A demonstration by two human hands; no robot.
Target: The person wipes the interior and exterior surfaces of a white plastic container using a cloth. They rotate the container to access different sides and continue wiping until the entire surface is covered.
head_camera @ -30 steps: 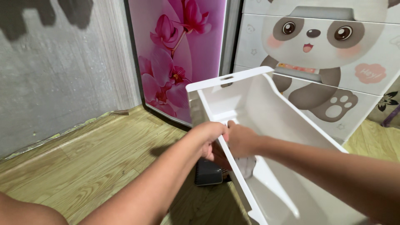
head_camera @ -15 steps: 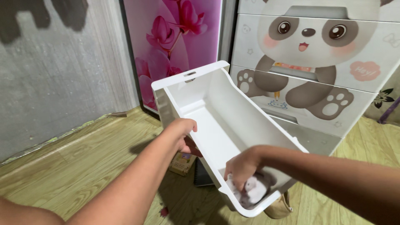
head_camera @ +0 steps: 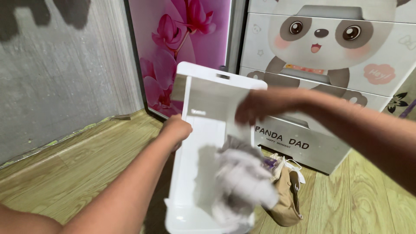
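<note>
Head view, looking down: a white plastic drawer (head_camera: 203,143) is held up off a wooden floor (head_camera: 65,173), its open side towards the camera and its far end, with a slot handle, tipped upward. The left hand (head_camera: 177,130) is closed over the drawer's left rim, about halfway along that side, with the fingers curled onto the edge. The right hand (head_camera: 260,106) hangs over the drawer's far right corner; it is blurred, its fingers bent loosely downward, and I cannot tell whether it touches the rim or grips anything. Below it, a pale grey-white cloth (head_camera: 242,182) lies in the near right part of the drawer, also blurred, apart from the right hand's fingers.

On the floor just right of the drawer's near end sits a tan cloth bag (head_camera: 288,195) with a white drawstring, a bit of purple showing at its mouth. Behind, on the far right, stands a white plastic cabinet (head_camera: 329,56) of drawers printed with a cartoon panda. Left of it is a pink panel (head_camera: 182,47) with large magenta flowers, and further left a grey, rough wall (head_camera: 56,73) meets the floor.
</note>
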